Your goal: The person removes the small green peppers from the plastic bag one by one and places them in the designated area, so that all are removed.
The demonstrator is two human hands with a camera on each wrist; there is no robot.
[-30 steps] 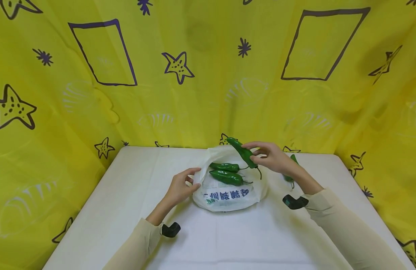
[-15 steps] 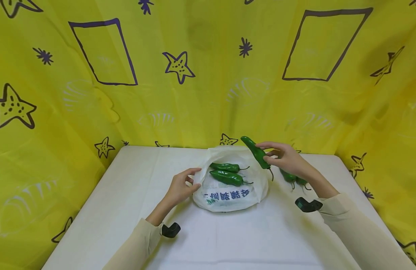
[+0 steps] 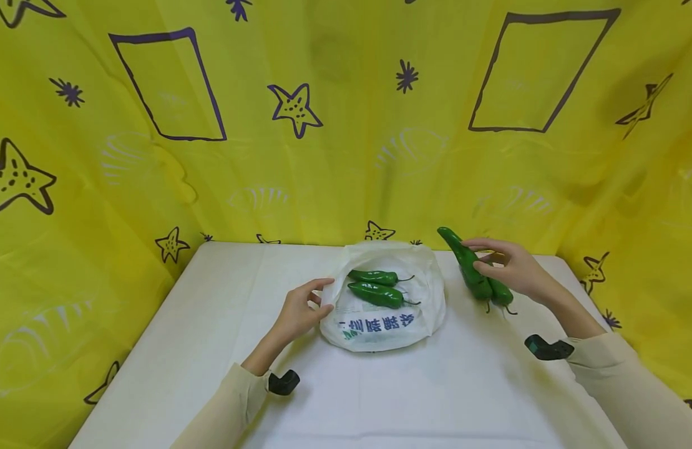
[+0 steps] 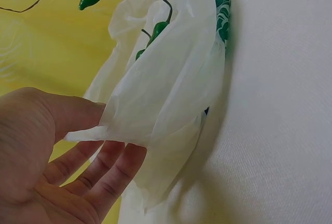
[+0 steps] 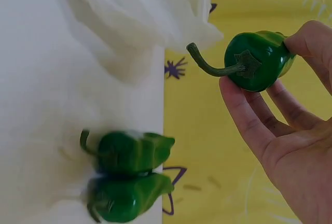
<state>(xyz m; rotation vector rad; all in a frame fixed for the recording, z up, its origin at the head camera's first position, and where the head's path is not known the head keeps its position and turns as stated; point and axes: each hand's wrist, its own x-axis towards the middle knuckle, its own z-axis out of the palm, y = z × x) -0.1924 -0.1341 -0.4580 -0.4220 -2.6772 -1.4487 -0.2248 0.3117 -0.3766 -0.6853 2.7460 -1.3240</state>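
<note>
My left hand (image 3: 299, 312) pinches the left rim of a white plastic bag (image 3: 427, 274) between thumb and fingers; the left wrist view shows the bag's thin film (image 4: 166, 89) in that grip. Two green chili peppers (image 3: 376, 295) lie in the bag's mouth, stems to the right. To the right of the bag, my right hand (image 3: 514, 268) holds another green pepper (image 5: 254, 60) by its sides, stem end lower. Below and beside it, two peppers (image 5: 132, 195) lie side by side on the table; in the head view the held pepper partly covers them.
A white-covered table (image 3: 211, 349) carries everything. Behind it and at both sides hangs a yellow curtain (image 3: 346, 168) with dark star drawings, close to the table's back edge. Blue printed characters (image 3: 382, 324) show on the bag.
My right hand has carried the pepper from above the bag to the right, over the peppers on the table. The left hand stays at the bag's rim.
</note>
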